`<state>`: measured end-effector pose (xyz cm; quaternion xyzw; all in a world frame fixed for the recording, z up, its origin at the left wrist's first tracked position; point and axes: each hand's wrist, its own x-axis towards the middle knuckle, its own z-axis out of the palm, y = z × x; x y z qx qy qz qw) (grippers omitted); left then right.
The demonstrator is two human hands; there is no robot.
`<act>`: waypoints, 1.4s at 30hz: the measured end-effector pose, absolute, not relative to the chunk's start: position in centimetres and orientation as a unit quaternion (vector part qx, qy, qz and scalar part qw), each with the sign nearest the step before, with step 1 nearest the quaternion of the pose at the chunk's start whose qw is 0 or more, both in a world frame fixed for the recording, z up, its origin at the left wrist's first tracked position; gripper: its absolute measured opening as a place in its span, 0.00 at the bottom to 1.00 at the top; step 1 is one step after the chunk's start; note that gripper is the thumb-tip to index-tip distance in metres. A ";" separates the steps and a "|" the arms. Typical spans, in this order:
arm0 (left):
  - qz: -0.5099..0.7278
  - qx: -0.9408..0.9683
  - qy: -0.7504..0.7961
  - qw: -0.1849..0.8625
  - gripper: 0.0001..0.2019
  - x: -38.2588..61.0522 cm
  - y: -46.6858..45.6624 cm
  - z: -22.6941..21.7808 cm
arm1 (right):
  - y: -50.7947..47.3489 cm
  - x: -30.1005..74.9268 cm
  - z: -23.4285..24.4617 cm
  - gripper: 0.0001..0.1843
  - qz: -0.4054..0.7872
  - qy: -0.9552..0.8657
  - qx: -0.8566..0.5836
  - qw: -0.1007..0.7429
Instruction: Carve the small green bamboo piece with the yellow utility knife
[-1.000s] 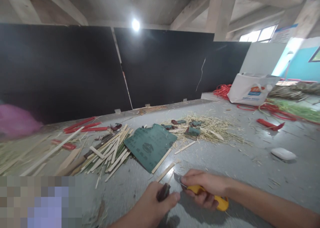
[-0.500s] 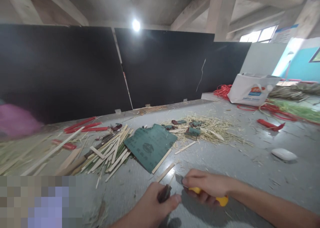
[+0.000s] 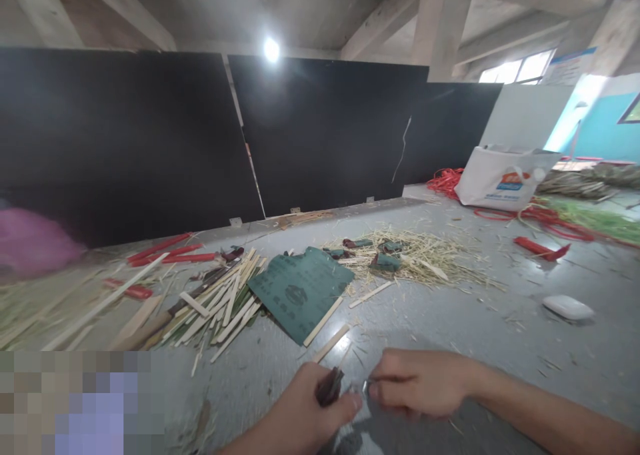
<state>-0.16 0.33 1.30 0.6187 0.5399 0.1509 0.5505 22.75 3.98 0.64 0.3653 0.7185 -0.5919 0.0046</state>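
My left hand [image 3: 300, 412] is closed around a small dark piece [image 3: 329, 386] that sticks up between thumb and fingers. My right hand [image 3: 423, 383] is curled shut over a utility knife; only the blade tip [image 3: 365, 387] shows, close to the dark piece. Both hands hover low over the grey floor [image 3: 450, 315] at the bottom centre. Just beyond them lie two pale wooden sticks [image 3: 331, 343] and a green sandpaper sheet [image 3: 300, 291].
A pile of bamboo strips [image 3: 220, 302] and red strips [image 3: 165, 252] lies at left, straw shavings [image 3: 415, 255] with green scraps at centre. A white bag [image 3: 503, 177], red cords [image 3: 543, 218] and a white pad [image 3: 567, 306] sit at right. Black panels [image 3: 320, 128] stand behind.
My right hand has rolled over the knife, hiding its yellow handle, and slid left and down, so the blade tip now sits close to the dark piece. My left hand has stayed put.
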 end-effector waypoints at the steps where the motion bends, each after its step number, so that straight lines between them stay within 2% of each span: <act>1: 0.153 0.624 0.535 0.548 0.19 -0.1 0.3 1.3 | 3.9 22.7 0.6 0.16 -0.593 0.719 0.364 0.006; 5: 0.152 0.643 0.534 0.528 0.18 -0.2 0.3 1.1 | 3.9 22.6 0.4 0.18 -0.646 0.644 0.409 0.023; 22: 0.166 0.662 0.503 0.531 0.16 -0.4 0.5 0.1 | 2.6 21.2 -0.4 0.29 -0.737 0.541 0.402 -0.051; 31: 0.195 0.641 0.496 0.551 0.21 0.0 0.4 0.6 | 2.2 20.7 -0.8 0.31 -0.762 0.495 0.408 -0.085; 37: 0.197 0.647 0.539 0.502 0.22 0.0 0.6 -0.2 | 1.6 20.1 -0.8 0.27 -0.758 0.486 0.416 -0.129; 42: 0.202 0.649 0.501 0.536 0.26 -0.1 0.8 -0.2 | 1.5 19.9 -1.0 0.28 -0.739 0.496 0.435 -0.137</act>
